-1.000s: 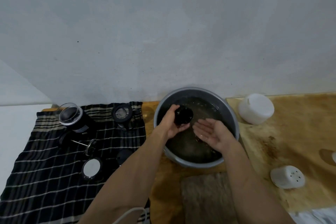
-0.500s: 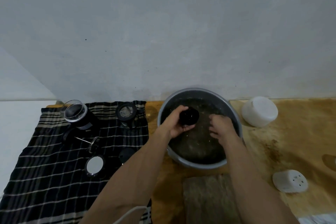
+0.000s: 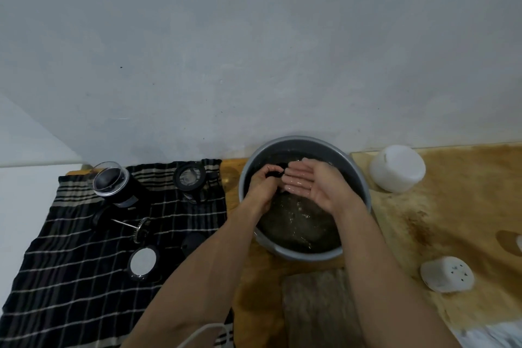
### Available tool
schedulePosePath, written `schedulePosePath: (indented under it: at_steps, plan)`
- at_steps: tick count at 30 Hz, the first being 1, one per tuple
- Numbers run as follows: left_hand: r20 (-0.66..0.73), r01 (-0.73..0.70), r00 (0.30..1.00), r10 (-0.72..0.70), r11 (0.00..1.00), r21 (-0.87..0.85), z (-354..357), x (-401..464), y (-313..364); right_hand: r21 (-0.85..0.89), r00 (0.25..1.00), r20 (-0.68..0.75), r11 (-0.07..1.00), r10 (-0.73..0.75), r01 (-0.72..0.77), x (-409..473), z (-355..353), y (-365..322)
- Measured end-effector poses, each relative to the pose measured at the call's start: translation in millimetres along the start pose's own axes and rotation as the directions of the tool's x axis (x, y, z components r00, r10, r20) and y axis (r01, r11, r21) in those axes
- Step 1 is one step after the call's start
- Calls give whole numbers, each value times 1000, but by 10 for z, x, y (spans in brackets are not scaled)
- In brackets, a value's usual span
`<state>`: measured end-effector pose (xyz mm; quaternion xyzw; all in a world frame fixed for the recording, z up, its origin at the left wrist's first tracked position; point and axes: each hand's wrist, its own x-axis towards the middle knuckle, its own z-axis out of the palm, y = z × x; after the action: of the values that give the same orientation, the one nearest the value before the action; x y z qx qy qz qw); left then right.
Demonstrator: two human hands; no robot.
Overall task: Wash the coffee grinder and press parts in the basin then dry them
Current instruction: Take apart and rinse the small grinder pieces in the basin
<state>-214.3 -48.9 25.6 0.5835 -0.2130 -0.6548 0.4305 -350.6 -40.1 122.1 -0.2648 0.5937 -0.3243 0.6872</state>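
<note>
A: Quick, where's the part?
B: Small black part (image 3: 275, 174) sits in your left hand (image 3: 264, 186), fingers curled round it, over the basin (image 3: 358, 178), far side of the water.
A: Right hand?
B: Your right hand (image 3: 309, 182) is flat, palm up, wet, holding nothing, just right of the part and nearly touching it. Long axis: can't tell, mostly hidden.

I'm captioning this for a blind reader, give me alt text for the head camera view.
Over a grey basin of water, the left hand grips a small black part while the open right hand cups beside it. Other parts lie on a striped cloth to the left.
</note>
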Motion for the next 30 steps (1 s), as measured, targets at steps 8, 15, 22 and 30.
schedulePosePath:
  at_steps: [8,15,22,30]
  plan:
    - [65,288,957,-281,945,-156,61,-63,90,-171,946,-324,983,10,-69,62,-282,177]
    - [51,378,922,-383,865,-330,22,-16,74,348,874,-361,917,325,-196,14,-418,581]
    - [55,375,927,-371,919,-121,11,-32,50,284,997,27,955,76,-80,5,-172,266]
    - [185,303,941,-282,949,-91,6,-136,81,-329,987,-139,944,-78,28,-25,-132,99]
